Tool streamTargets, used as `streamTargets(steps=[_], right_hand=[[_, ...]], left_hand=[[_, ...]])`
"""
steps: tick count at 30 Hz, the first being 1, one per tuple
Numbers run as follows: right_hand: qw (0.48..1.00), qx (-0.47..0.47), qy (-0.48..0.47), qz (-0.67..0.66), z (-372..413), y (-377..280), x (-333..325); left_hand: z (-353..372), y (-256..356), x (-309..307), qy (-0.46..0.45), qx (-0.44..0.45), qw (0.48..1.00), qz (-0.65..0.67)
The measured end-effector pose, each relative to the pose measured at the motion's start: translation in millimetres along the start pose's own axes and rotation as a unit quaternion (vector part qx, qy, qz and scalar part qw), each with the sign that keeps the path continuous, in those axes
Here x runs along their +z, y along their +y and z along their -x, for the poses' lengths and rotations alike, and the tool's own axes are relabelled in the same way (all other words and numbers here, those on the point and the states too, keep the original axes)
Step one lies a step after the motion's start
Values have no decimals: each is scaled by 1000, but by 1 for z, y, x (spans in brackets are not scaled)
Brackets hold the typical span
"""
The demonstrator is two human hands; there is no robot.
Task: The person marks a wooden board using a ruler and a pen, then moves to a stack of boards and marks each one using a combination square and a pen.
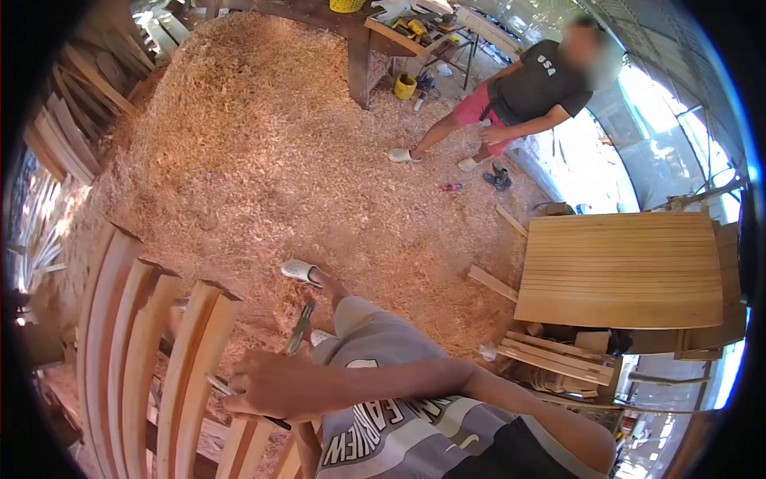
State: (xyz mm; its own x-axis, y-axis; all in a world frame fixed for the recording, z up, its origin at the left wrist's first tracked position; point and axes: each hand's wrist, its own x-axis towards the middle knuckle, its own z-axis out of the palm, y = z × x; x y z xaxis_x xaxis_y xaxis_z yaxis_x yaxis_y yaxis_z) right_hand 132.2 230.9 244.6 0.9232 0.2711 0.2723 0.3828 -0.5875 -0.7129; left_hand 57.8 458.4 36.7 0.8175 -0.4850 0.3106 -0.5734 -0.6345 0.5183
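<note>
You had a great heap of wood shavings [239, 120] ahead of you, another person [527, 88] beyond it (near a cluttered workbench [396, 37]), and a slatted wooden panel [622, 267] lying off to the right.

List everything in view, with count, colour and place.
wood shavings: one heap, tan, covering the floor
curved slats: several, pale wood, lower left, side by side
wooden panel: one, honey-coloured, right
planks: a stack, brown, upper left
workbench: one, wooden, top, tools on it
yellow container: one, on the floor by the workbench
other person: one, black top, red shorts, upper right
metal tool: one, grey, in the right hand
white sandal: one, on own foot, centre
right hand: gripping the tool, over the slats
left hand: not in view
</note>
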Motion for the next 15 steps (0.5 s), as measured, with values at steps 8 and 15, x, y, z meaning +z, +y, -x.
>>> streamTargets(steps=[8, 15], right_hand=[[987, -84, -66, -118, -58, -55, 76], [969, -168, 2, -182, -51, -65, 49]], left_hand=[[-92, 11, 44, -40, 55, 998, 17], [-114, 47, 18, -110, -18, 994, -2]])
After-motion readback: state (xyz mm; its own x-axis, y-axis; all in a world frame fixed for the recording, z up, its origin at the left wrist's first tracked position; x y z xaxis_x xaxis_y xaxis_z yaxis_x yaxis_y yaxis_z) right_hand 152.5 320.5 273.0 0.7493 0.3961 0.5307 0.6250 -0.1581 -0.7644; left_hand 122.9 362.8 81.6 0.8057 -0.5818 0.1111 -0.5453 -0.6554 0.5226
